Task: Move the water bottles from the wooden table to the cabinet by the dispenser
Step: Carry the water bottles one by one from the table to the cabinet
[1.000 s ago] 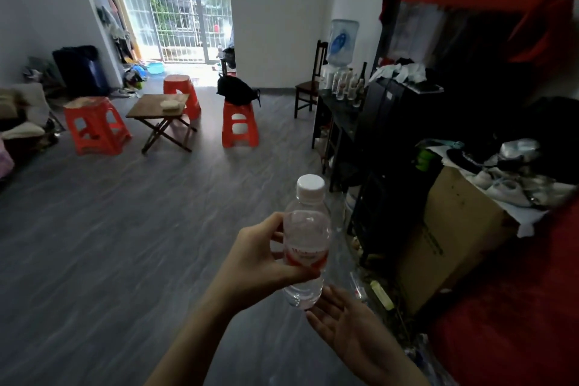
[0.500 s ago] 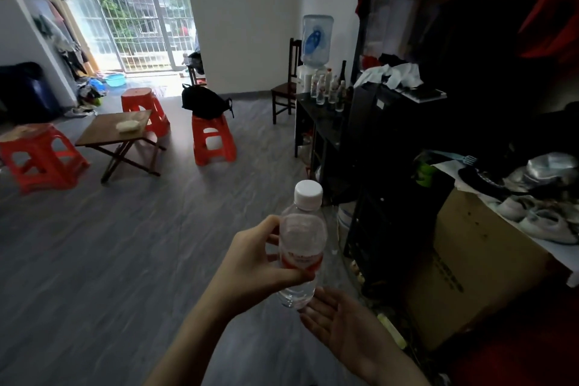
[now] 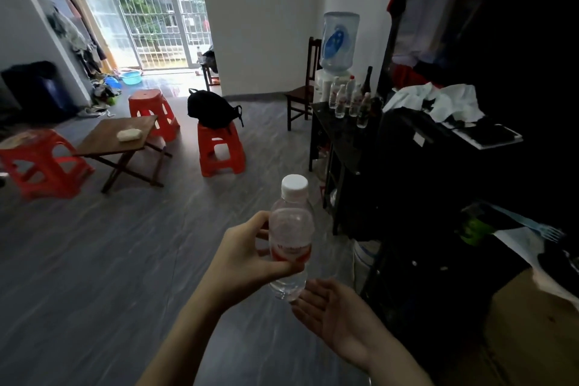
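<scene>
A small clear water bottle (image 3: 291,229) with a white cap and a red-and-white label stands upright in mid-air, gripped around its middle by my left hand (image 3: 247,257). My right hand (image 3: 335,316) is held flat, palm up, just under the bottle's base, fingers apart, holding nothing. The dark cabinet (image 3: 341,135) stands ahead on the right with several water bottles (image 3: 347,99) on its top, beside the water dispenser (image 3: 338,44). The low wooden table (image 3: 103,142) is far left; it carries only a pale cloth-like lump (image 3: 129,134).
Three red plastic stools (image 3: 221,150) ring the table, one bearing a black backpack (image 3: 211,110). A dark wooden chair (image 3: 302,94) stands by the dispenser. Black shelving with clothes (image 3: 438,147) and a cardboard box (image 3: 526,329) crowd the right side. Grey floor (image 3: 125,260) stretches ahead.
The view has moved forward and swung left, so the cabinet and dispenser look nearer. Both hands and the bottle keep the same pose.
</scene>
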The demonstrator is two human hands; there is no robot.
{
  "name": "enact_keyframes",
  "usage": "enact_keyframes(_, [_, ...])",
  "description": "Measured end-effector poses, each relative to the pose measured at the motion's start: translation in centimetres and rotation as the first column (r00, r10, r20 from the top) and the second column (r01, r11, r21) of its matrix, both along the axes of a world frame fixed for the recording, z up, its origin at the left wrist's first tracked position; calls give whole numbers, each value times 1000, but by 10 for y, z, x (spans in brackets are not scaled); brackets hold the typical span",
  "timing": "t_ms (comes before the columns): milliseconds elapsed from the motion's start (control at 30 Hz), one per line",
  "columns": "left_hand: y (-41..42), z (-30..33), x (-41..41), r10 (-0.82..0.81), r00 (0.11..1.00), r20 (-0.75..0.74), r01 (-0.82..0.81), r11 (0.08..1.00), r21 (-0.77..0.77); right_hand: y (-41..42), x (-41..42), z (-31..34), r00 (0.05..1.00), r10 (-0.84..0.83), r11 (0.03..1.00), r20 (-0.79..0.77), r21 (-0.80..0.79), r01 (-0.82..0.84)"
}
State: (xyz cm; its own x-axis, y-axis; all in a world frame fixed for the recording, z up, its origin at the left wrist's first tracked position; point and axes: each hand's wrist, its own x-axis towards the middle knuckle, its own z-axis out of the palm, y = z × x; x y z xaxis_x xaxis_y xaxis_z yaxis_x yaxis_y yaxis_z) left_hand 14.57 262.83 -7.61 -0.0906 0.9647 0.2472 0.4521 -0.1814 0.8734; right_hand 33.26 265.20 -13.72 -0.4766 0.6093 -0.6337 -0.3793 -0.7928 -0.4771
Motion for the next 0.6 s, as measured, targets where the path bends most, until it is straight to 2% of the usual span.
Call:
enact_keyframes(300, [158,-18,-76,10,1000,-14,-10,1000,-2,164,-76,-14,999,44,999,21,0,-44])
enact_keyframes(433, [242,-12,-114,-20,1000,6,20,1000,0,244,-117,-11,1000,23,1000,9,6,-23])
enact_keyframes(600, [342,1,-152,-43,998,-39,44,999,10,342,-156,2,999,-33,999,3,13,33])
